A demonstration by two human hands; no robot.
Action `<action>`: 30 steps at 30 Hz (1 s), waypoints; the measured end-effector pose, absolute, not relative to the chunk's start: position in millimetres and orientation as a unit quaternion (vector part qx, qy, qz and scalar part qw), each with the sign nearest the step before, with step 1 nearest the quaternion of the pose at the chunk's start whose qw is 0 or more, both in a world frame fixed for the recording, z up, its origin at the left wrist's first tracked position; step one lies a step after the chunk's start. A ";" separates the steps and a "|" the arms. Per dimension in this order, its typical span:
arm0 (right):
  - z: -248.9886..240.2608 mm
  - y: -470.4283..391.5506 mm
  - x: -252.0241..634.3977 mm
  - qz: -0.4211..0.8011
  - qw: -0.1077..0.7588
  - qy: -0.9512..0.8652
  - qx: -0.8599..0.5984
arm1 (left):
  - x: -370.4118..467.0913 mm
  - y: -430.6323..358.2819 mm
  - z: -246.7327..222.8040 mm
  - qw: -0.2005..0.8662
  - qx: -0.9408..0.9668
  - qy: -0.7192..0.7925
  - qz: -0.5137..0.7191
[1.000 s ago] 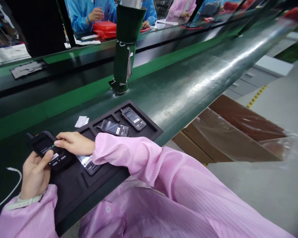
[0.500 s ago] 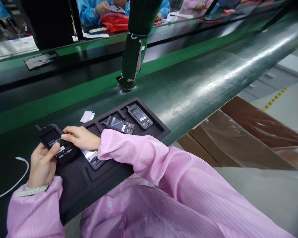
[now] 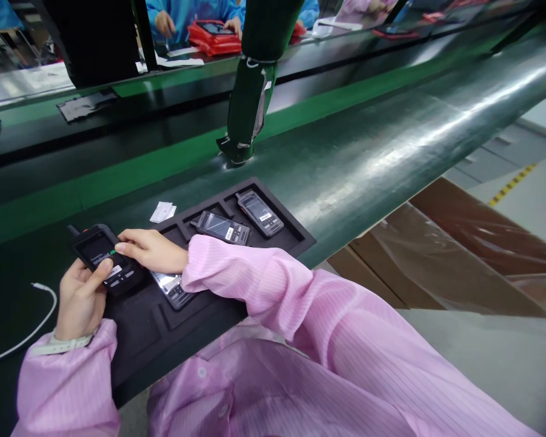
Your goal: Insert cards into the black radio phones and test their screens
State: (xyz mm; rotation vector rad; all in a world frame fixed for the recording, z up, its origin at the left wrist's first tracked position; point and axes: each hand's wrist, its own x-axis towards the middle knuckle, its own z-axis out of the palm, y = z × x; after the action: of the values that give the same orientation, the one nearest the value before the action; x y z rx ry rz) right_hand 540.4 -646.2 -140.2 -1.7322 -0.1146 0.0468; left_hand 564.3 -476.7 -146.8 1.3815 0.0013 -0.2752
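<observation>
My left hand (image 3: pixel 79 297) is closed around a black rugged handset (image 3: pixel 101 255) with a stubby antenna, its thumb on the front by a white label. The handset's lit screen reads "android". My right hand (image 3: pixel 152 250) grips the handset's right edge between thumb and fingers; some fingertips are hidden behind it. Below sits a dark foam tray (image 3: pixel 139 331) with moulded pockets. Partly under my right wrist lies another handset (image 3: pixel 176 292) in the tray. Two more, a tilted handset (image 3: pixel 222 227) and a handset (image 3: pixel 260 213) at the far end, lie face up there.
A white cable (image 3: pixel 50 309) lies at the left. Small white papers (image 3: pixel 162 211) rest behind the tray. A green-wrapped post (image 3: pixel 250 109) rises from the green bench. Cardboard boxes (image 3: pixel 391 261) stand at the right. Across the line, a co-worker's hand (image 3: pixel 233 25) touches a device on red packaging (image 3: pixel 215 44).
Both my hands keep their hold on the handset, almost unmoved. The view has shifted slightly. Across the line, the co-worker's device has gone from being held up to resting on the red packaging.
</observation>
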 end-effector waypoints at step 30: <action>-142.8 -646.5 538.4 0.056 0.675 -0.060 -0.734 | 560.2 -476.0 -148.1 0.744 0.665 -0.017 -0.059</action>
State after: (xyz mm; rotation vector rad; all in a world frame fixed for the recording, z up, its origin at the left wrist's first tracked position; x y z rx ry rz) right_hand 538.4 -646.5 -142.8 -1.6504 -0.1340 0.1269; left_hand 560.2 -476.0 -148.1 1.4560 -0.0379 -0.1295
